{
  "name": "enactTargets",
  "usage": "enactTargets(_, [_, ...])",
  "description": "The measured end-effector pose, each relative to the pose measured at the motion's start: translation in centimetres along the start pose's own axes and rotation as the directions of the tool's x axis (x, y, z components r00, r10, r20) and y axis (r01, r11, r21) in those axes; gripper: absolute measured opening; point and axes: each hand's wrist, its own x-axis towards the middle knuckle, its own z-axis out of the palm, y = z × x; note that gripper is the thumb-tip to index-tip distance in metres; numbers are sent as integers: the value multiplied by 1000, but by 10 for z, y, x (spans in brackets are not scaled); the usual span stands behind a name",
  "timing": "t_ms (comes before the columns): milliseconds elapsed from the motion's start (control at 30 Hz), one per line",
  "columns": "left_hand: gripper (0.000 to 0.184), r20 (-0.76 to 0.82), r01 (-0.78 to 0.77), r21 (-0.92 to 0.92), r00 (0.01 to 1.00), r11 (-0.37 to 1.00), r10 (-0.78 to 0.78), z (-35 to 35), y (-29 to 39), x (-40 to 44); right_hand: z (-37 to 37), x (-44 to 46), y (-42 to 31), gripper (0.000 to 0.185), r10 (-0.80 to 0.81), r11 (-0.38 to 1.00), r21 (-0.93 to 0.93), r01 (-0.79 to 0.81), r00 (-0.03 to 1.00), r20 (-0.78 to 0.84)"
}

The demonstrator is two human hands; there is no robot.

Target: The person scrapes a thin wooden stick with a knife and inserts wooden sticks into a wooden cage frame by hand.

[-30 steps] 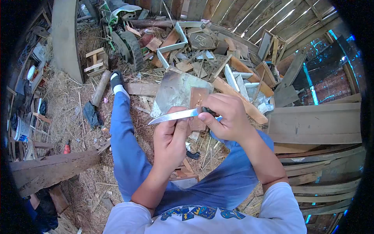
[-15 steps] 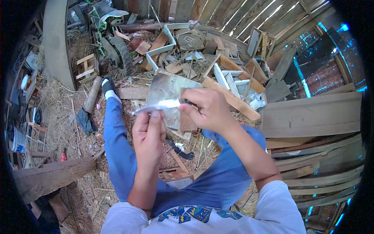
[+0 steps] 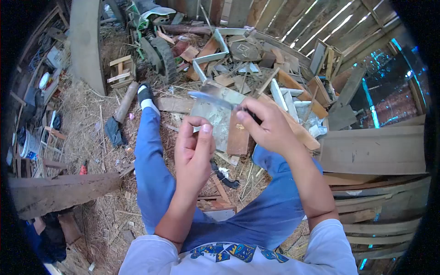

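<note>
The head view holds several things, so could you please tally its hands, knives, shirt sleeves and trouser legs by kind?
Left hand and right hand: 2
Knife: 1
White shirt sleeves: 2
Blue trouser legs: 2
Total: 7

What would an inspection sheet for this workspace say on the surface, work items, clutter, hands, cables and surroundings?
Surface: grey board, with a brown block at its right side.
Work items: knife, blade apart from the left hand.
Clutter: wood scraps heaped beyond the board; straw over the ground.
Hands: right hand closed on the knife's dark handle; left raised, fingers curled, contents unclear.
Cables: nothing seen for certain.
Surroundings: plank wall with light through gaps; tyre.
</note>
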Motion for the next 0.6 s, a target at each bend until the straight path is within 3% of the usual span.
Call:
enactTargets(67, [9,1,-2,4,1000,1000,2,-3,1,-1,6,0,1,24,-176,980,115,165,980,93])
enactTargets(267, [11,17,-150,79,989,986,149,3,1,-5,5,1,-10,27,-208,975,-46,215,970,122])
enactTargets(367, [12,38,-117,92,993,989,114,0,4,-9,3,3,-15,23,-210,965,-121,234,960,185])
enactTargets(600, [13,48,-98,113,994,989,94,-6,3,-9,11,7,-13,27,-271,949,-121,292,949,163])
